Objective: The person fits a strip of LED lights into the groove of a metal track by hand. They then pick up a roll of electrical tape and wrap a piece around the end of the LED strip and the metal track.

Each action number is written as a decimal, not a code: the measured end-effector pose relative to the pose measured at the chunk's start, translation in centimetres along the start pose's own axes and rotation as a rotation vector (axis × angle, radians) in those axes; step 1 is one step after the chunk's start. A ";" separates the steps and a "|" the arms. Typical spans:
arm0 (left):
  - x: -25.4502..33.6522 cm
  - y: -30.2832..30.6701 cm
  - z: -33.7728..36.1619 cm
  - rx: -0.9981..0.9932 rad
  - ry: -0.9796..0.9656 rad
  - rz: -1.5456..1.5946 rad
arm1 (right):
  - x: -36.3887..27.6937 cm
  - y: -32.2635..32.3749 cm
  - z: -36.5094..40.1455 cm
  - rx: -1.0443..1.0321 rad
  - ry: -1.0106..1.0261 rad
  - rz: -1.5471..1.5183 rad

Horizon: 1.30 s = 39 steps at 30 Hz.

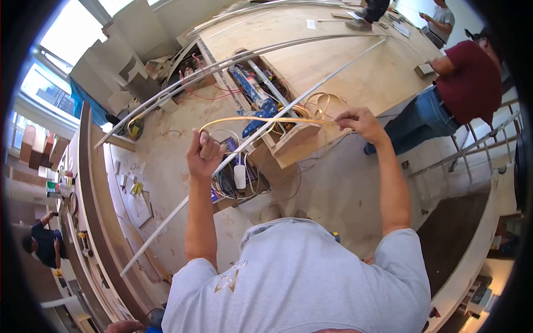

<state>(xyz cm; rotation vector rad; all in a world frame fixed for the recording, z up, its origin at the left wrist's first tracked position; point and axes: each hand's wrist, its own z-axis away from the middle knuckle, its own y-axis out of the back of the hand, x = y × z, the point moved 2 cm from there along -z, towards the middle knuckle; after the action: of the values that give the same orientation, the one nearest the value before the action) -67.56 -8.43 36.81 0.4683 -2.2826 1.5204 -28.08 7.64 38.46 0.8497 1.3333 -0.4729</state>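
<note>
plywood platform [355,69] — yellow strip [236,118] between left fingers [208,147] and right fingers [347,114], pinched in both

Bright daylight enters through windows [66,30] well beyond the left edge of the plywood worktop [338,64], beside a pale wall [147,25]. Dusty, brown-stained floor [169,155] stretches from that edge to a long, dark-sided bench [90,188]; past the worktop's near right corner lies a dark brown surface [458,225].
</note>
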 end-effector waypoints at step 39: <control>-9.6 -7.5 -7.2 -0.282 0.699 -1.231 | -7.3 -11.8 2.2 -0.247 -0.301 -0.052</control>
<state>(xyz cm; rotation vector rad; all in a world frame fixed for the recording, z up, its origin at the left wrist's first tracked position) -54.84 -3.77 40.95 0.8498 -1.1615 0.5576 -36.86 -2.59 42.38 0.5179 1.1100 -0.4467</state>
